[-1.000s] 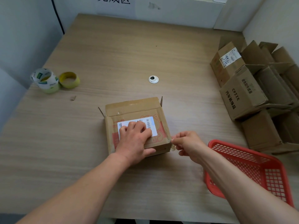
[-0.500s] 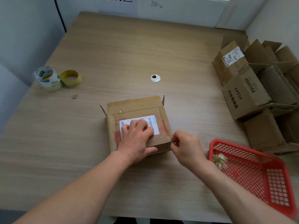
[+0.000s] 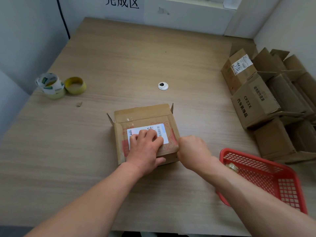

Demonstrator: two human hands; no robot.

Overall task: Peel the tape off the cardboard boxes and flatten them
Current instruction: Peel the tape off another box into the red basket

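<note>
One box; left hand pressed flat on top; right hand at its corner, grip unseen; one red basket.

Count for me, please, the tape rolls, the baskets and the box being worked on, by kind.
Tape rolls: 3, two stacked, one yellow beside them
Red basket: 1
Box being worked on: 1
Total: 5
</note>
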